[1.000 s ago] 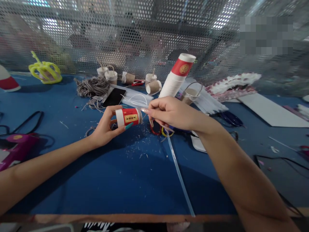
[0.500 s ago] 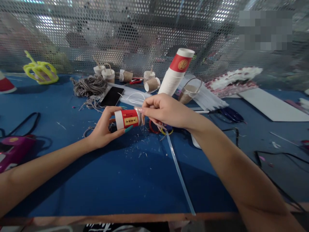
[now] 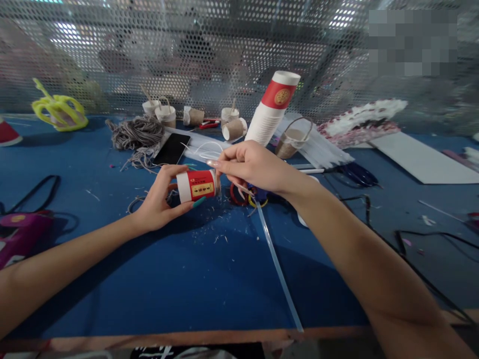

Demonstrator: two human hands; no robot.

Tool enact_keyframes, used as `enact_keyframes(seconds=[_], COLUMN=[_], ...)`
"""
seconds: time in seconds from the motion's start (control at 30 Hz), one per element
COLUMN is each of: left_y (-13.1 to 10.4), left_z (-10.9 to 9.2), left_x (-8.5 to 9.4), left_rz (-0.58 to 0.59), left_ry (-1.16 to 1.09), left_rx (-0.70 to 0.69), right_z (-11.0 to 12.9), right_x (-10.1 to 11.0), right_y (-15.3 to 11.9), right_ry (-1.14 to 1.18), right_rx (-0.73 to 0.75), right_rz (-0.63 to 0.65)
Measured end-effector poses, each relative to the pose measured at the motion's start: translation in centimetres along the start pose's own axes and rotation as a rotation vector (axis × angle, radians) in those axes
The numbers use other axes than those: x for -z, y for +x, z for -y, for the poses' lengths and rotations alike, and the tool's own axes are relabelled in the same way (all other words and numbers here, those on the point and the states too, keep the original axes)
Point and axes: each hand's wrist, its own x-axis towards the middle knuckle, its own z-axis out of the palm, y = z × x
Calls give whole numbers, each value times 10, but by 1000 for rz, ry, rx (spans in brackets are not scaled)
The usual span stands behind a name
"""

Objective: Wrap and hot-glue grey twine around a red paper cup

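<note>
A red and white paper cup [image 3: 202, 184] lies on its side in the air, its white end toward the left. Around that end my left hand [image 3: 159, 199] is closed, thumb below and fingers above. My right hand [image 3: 247, 164] is at the cup's right end, thumb and index finger pinched near the rim; what they hold is too small to make out. Under the right hand, scissors with red and yellow handles [image 3: 239, 195] are partly hidden. A clear glue stick [image 3: 279, 264] runs from there toward the table's front edge.
Behind the hands are a stack of cups [image 3: 265, 122], a black phone [image 3: 172, 149], grey cord [image 3: 136, 132] and small twine-wrapped cups [image 3: 234, 129]. A purple glue gun [image 3: 28, 232] lies left; a black cable [image 3: 389, 244] and white board [image 3: 422, 157] lie right.
My right thumb and index finger have moved slightly left and up over the cup's rim. The cup and my left hand have barely moved. The view has shifted slightly.
</note>
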Motion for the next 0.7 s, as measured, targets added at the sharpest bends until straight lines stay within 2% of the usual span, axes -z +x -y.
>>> enact_keyframes(seconds=[0.5, 0.7], left_y=[2, 1], left_z=[0, 1], left_x=[1, 1], left_rz=[7, 29], left_ry=[43, 36], left_rx=[-93, -80], right_z=[-7, -10], right_x=[0, 0], right_y=[5, 8], right_ry=[154, 234], right_rx=[-36, -45], right_rz=[-9, 7])
